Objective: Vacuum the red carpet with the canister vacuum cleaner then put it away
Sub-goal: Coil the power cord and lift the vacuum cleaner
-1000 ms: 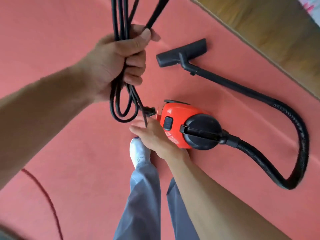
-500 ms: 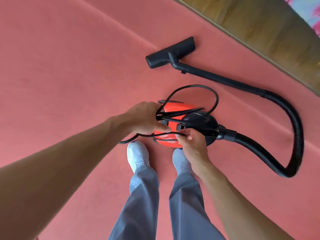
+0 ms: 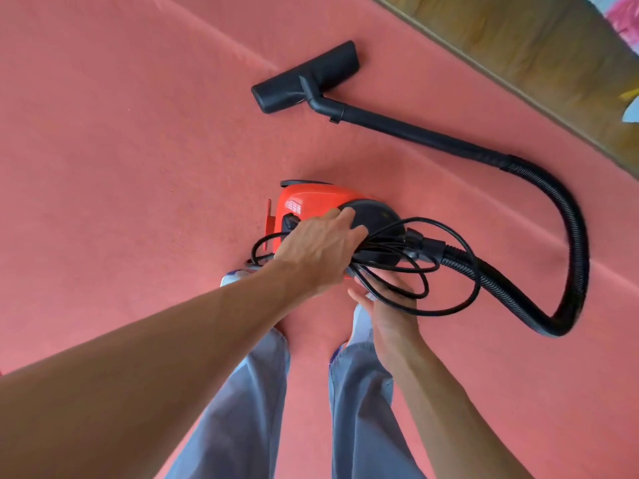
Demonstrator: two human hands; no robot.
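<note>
Put-away step: left hand (image 3: 321, 250) clenches the coiled power cord (image 3: 408, 267) on top of the red canister vacuum (image 3: 311, 202), mid red carpet (image 3: 121, 150). Right hand (image 3: 387, 305) is open, cupped under the loops. Next: grab the carry handle, gather hose (image 3: 567, 243).

No text, brand, number or sign can be read anywhere. The glossy red plastic canister vacuum cleaner (image 3: 313, 202), at about 12 o'clock from the person's feet, shows only a pale window reflection on its shell, with no legible label.
</note>
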